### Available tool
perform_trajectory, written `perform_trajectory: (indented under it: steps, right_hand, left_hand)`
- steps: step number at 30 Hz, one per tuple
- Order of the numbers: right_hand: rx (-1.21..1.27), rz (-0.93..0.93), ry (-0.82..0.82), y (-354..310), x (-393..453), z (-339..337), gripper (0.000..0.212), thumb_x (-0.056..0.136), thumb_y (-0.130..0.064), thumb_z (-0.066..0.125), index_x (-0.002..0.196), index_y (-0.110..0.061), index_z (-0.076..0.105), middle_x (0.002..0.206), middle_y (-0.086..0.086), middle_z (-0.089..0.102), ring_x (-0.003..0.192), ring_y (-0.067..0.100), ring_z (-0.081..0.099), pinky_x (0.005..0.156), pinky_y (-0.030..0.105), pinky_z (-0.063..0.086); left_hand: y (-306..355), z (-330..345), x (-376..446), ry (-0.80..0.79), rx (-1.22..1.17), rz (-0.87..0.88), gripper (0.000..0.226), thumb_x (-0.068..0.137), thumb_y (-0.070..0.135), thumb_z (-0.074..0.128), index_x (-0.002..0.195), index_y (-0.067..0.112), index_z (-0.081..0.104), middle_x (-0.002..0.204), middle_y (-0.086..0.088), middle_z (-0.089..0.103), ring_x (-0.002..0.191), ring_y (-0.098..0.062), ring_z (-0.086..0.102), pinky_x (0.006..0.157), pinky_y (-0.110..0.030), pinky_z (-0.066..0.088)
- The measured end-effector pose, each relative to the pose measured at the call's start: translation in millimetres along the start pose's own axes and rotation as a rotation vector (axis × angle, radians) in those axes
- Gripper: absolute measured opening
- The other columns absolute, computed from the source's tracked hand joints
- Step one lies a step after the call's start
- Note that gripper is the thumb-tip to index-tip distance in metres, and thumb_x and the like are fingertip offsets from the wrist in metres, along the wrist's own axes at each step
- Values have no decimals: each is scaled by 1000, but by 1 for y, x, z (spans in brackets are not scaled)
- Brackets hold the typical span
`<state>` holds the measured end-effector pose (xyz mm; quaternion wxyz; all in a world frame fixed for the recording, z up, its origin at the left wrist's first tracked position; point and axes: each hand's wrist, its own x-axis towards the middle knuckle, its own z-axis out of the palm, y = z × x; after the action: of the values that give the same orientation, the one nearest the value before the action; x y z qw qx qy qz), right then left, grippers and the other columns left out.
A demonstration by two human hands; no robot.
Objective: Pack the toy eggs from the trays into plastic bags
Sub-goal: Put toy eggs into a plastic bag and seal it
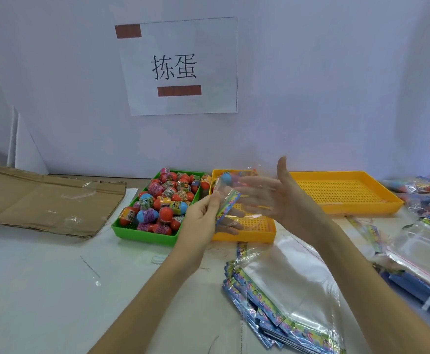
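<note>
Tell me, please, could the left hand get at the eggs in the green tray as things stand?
Probably not at once: the left hand pinches a bag, so it is occupied. The way itself looks free, as the eggs lie uncovered in the green tray just beside it.

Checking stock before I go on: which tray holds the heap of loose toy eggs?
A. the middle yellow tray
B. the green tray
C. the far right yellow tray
B: the green tray is piled with toy eggs, while the far right yellow tray shows bare mesh.
</note>
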<state>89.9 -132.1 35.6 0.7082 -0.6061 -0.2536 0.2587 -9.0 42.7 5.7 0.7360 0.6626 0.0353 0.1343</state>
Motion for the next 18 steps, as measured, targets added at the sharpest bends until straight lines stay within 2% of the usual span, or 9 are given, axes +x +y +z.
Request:
perform_trajectory:
  steps: [3,5,8,10,12,15,17,18]
  right_hand:
    - [-134,-137,130,6,-2,2,37,99,-38,63,120,-9,74,115,11,77,105,28,75,87,36,63]
    - [-154,-193,272,9,-2,2,18,96,-18,71,108,-7,77,101,13,79,89,25,78,78,37,64]
    - [-132,-253,432,7,-1,0,6,93,-10,74,98,-9,77,91,13,80,74,23,77,61,27,59]
    - [-162,-271,449,5,-1,1,5,92,-9,75,96,-11,77,89,12,80,74,26,78,59,24,58]
    - [-218,-277,450,6,-1,2,5,92,-9,75,96,-11,78,88,10,80,76,29,77,60,28,60]
    - [-304,-286,446,8,-1,5,3,92,-10,76,92,-12,78,82,7,80,74,25,78,59,25,60]
    - [-313,-287,455,8,-1,5,3,91,-11,77,89,-12,77,76,6,79,70,23,77,57,20,57]
    - [-311,-282,457,9,-1,5,3,91,-11,78,88,-12,77,75,6,79,68,22,77,56,19,56]
  left_hand:
    - [1,0,2,19,-40,-62,43,108,47,42,115,16,72,92,-15,79,73,-32,76,60,-31,62]
    - [4,-1,3,19,-102,-121,66,97,68,43,121,14,72,94,-14,78,71,-34,75,56,-33,61]
    - [8,-6,4,21,-88,-135,96,72,97,46,122,19,71,100,-13,78,68,-32,75,47,-31,58]
    - [11,-9,5,46,25,-112,105,56,104,52,118,21,72,99,-7,80,68,-27,76,43,-26,54]
    - [11,-10,4,50,79,-113,111,46,108,53,115,23,74,101,-1,80,71,-23,76,44,-24,48]
    - [13,-12,1,13,-33,-129,105,48,107,51,111,27,78,107,-3,80,74,-19,74,48,-24,45]
    - [17,-13,2,-1,-23,-129,91,61,96,55,115,25,76,111,-2,80,79,-20,77,45,-22,43]
    - [18,-14,2,21,46,-112,78,70,86,64,116,24,75,111,1,80,81,-20,78,44,-22,42]
